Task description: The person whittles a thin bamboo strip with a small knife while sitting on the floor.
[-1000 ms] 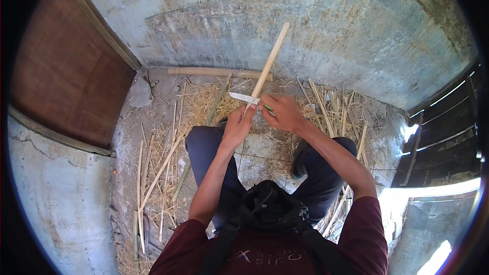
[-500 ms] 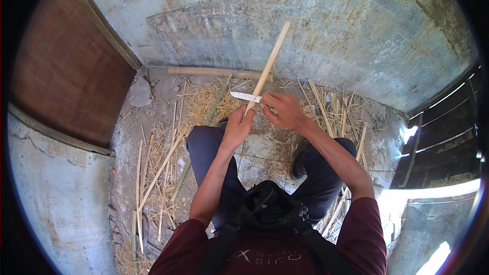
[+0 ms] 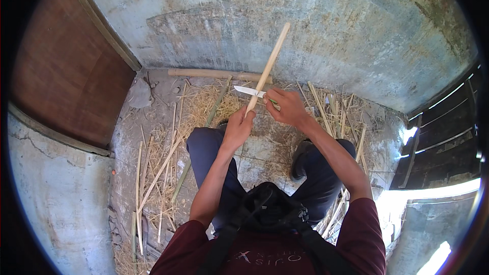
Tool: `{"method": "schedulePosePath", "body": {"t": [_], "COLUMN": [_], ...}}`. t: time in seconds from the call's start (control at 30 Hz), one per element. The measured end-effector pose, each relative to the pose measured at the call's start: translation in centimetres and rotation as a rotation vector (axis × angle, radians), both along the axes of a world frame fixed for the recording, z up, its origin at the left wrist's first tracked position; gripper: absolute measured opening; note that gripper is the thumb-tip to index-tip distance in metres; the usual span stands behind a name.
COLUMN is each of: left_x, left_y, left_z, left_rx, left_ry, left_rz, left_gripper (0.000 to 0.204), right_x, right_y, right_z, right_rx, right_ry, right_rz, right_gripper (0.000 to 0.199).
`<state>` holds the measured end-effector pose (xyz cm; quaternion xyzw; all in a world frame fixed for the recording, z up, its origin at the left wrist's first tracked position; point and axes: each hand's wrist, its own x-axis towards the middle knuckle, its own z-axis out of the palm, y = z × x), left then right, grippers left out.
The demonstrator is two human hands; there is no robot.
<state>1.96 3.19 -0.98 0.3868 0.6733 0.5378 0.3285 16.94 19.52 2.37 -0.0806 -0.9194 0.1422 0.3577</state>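
Note:
My left hand (image 3: 237,128) is closed around the near end of a pale bamboo strip (image 3: 272,60). The strip slants up and to the right, its far end in front of the wall. In my right hand (image 3: 286,106) is a knife (image 3: 247,90), gripped by a handle that shows a bit of green. Its bright blade points left and lies across the strip, a little beyond my left hand. The fingers of my right hand are beside the strip and hide most of the handle.
Shavings (image 3: 201,103) and several loose strips (image 3: 157,177) litter the floor on the left. More strips (image 3: 322,106) lie on the right. A bamboo pole (image 3: 219,74) rests along the foot of the concrete wall (image 3: 305,15). A brown door panel (image 3: 71,61) stands at the left.
My right hand and the knife have moved slightly away from me along the strip and a little to the right. My left hand has stayed nearly in place on the strip.

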Motion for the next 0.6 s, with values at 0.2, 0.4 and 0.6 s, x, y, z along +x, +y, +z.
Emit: {"method": "schedulePosePath", "body": {"t": [0.2, 0.4, 0.6], "left_x": [0.1, 0.6, 1.9], "left_y": [-0.1, -0.8, -2.8], "left_z": [0.4, 0.9, -0.8], "left_rx": [-0.002, -0.003, -0.023], "left_ry": [0.057, 0.088, 0.053], "left_rz": [0.009, -0.008, -0.089], "left_gripper": [0.034, 0.032, 0.03], "right_x": [-0.1, 0.2, 4.2], "right_y": [0.6, 3.4, 8.4], "right_z": [0.3, 0.8, 2.0], "right_rx": [0.009, -0.087, -0.238], "right_ry": [0.038, 0.131, 0.1], "right_rz": [-0.017, -0.175, -0.371], "right_gripper": [0.009, 0.008, 0.013]}}
